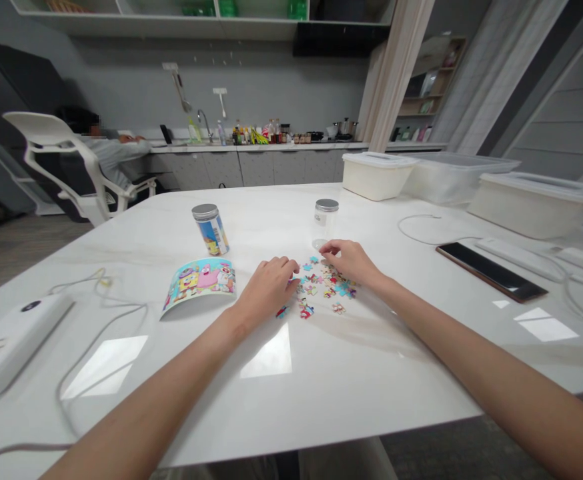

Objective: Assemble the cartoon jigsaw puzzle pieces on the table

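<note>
Small colourful jigsaw puzzle pieces (pixel 311 290) lie in a loose pile on the white table (pixel 361 380). My left hand (pixel 271 283) rests at the pile's left edge, its fingers bent and the thumb apart from them. At the upper right of the pile, my right hand (pixel 351 261) has its fingertips drawn together; whatever may be between them is hidden. A curved picture sheet (pixel 201 283) with cartoon characters stands left of my left hand. Behind the pieces is a clear jar (pixel 325 223) with a metal lid, and further left a printed jar (pixel 211 230).
A phone (pixel 491 270) and cables lie on the right, with lidded storage boxes (pixel 376 177) behind. At left sits a white device (pixel 16 343) with a cable (pixel 106 320). Another person (pixel 116 157) sits on a chair near the kitchen counter (pixel 271 148).
</note>
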Available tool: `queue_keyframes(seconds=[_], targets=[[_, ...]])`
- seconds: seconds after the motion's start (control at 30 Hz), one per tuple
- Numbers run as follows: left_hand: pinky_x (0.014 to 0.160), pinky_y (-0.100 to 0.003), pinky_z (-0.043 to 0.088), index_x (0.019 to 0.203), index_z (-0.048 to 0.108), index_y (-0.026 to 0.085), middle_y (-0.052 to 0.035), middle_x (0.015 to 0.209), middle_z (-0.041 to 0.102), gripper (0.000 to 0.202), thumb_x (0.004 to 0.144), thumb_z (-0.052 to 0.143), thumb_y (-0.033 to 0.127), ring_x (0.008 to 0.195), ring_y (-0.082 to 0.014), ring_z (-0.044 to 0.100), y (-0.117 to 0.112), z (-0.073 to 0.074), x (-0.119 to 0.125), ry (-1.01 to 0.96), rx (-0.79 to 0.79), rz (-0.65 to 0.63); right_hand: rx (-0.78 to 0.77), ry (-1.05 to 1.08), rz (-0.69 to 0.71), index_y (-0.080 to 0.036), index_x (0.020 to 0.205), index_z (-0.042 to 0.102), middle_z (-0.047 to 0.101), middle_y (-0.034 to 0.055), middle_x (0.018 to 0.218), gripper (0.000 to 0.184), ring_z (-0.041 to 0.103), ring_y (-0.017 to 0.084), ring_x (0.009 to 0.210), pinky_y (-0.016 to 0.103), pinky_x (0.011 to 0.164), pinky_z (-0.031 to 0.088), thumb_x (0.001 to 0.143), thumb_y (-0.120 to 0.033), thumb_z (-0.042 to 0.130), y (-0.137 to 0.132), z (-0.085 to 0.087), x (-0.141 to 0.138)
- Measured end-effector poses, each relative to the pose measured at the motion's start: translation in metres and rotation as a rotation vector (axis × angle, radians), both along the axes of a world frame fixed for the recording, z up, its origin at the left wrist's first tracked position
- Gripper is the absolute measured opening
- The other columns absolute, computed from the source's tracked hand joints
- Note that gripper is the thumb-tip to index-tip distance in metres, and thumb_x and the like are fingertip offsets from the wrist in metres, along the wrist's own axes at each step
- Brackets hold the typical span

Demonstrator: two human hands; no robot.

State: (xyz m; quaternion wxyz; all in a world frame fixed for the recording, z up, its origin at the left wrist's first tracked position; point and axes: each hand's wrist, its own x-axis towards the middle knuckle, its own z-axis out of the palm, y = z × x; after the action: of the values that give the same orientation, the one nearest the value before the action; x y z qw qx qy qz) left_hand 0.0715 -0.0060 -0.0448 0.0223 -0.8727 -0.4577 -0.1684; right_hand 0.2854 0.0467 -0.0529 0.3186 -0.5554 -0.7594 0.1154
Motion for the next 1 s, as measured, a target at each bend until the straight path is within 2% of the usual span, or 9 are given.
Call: queue_keyframes(seconds=[0.1, 0.2, 0.3, 0.37, 0.53, 0.67, 0.83, 1.0], targets=[[0.085, -0.037, 0.045, 0.101, 0.056, 0.019, -0.0057, 0.101, 0.063, 0.009, 0.092, 0.054, 0.02, 0.097, -0.022, 0.059, 0.001, -0.001, -0.001, 0.002, 0.003, -0.001, 0.051, -0.144, -0.008, -0.015, 0.093, 0.074, 0.071, 0.0086, 0.099, 0.025, 0.063, 0.019, 0.09, 0.029, 0.086, 0.045, 0.083, -0.008, 0.052, 0.0, 0.003, 0.004], [0.085, -0.037, 0.045, 0.101, 0.056, 0.019, -0.0059, 0.101, 0.063, 0.009, 0.092, 0.054, 0.02, 0.096, -0.0219, 0.059, 0.002, -0.002, -0.001, 0.001, 0.006, -0.011, 0.041, -0.288, -0.03, -0.014, 0.089, 0.075, 0.069, 0.0118, 0.099, 0.022, 0.061, 0.023, 0.094, 0.03, 0.086, 0.044, 0.084, -0.015, 0.054, -0.002, 0.003, 0.007], [0.084, -0.037, 0.045, 0.101, 0.057, 0.018, -0.0067, 0.101, 0.064, 0.01, 0.091, 0.055, 0.019, 0.096, -0.0224, 0.059, 0.002, -0.003, -0.002, 0.003, -0.001, -0.015, 0.005, -0.344, -0.025, -0.015, 0.087, 0.075, 0.067, 0.0125, 0.098, 0.019, 0.061, 0.024, 0.095, 0.031, 0.084, 0.045, 0.083, -0.023, 0.057, -0.003, 0.002, 0.007], [0.084, -0.038, 0.045, 0.101, 0.057, 0.018, -0.0067, 0.101, 0.064, 0.01, 0.091, 0.054, 0.018, 0.095, -0.0224, 0.059, 0.002, -0.002, -0.002, 0.002, -0.005, -0.017, 0.005, -0.342, -0.007, -0.016, 0.087, 0.074, 0.066, 0.0121, 0.097, 0.018, 0.06, 0.024, 0.094, 0.031, 0.083, 0.044, 0.083, -0.023, 0.058, -0.004, 0.002, 0.006], [0.084, -0.037, 0.045, 0.101, 0.057, 0.019, -0.0059, 0.099, 0.064, 0.01, 0.091, 0.054, 0.019, 0.093, -0.0218, 0.059, 0.003, -0.003, -0.002, -0.015, 0.006, -0.023, 0.041, -0.217, 0.03, -0.016, 0.085, 0.073, 0.068, 0.0084, 0.091, 0.016, 0.06, 0.02, 0.087, 0.03, 0.081, 0.045, 0.079, -0.013, 0.058, -0.008, 0.009, 0.001], [0.083, -0.037, 0.045, 0.102, 0.058, 0.017, -0.0059, 0.096, 0.064, 0.012, 0.092, 0.054, 0.019, 0.091, -0.0215, 0.06, 0.003, -0.002, -0.001, -0.043, 0.015, -0.01, -0.008, -0.014, 0.202, -0.018, 0.086, 0.074, 0.069, 0.0044, 0.087, 0.019, 0.062, 0.014, 0.077, 0.027, 0.076, 0.047, 0.081, -0.011, 0.058, -0.013, 0.013, -0.009], [0.082, -0.036, 0.045, 0.103, 0.059, 0.016, -0.0062, 0.094, 0.064, 0.016, 0.097, 0.048, 0.026, 0.09, -0.0215, 0.06, 0.002, -0.002, 0.001, -0.097, 0.061, 0.003, -0.093, 0.197, 0.363, -0.018, 0.09, 0.074, 0.071, 0.0037, 0.089, 0.022, 0.064, 0.013, 0.077, 0.023, 0.07, 0.049, 0.08, -0.01, 0.055, -0.021, 0.013, -0.022], [0.08, -0.035, 0.045, 0.096, 0.061, 0.018, -0.0053, 0.093, 0.065, 0.015, 0.097, 0.046, 0.022, 0.088, -0.0201, 0.06, 0.004, 0.001, 0.0, -0.104, 0.101, -0.015, -0.154, 0.267, 0.376, -0.016, 0.094, 0.068, 0.073, 0.0028, 0.085, 0.019, 0.067, 0.013, 0.078, 0.023, 0.067, 0.05, 0.078, -0.01, 0.058, -0.025, 0.016, -0.025]])
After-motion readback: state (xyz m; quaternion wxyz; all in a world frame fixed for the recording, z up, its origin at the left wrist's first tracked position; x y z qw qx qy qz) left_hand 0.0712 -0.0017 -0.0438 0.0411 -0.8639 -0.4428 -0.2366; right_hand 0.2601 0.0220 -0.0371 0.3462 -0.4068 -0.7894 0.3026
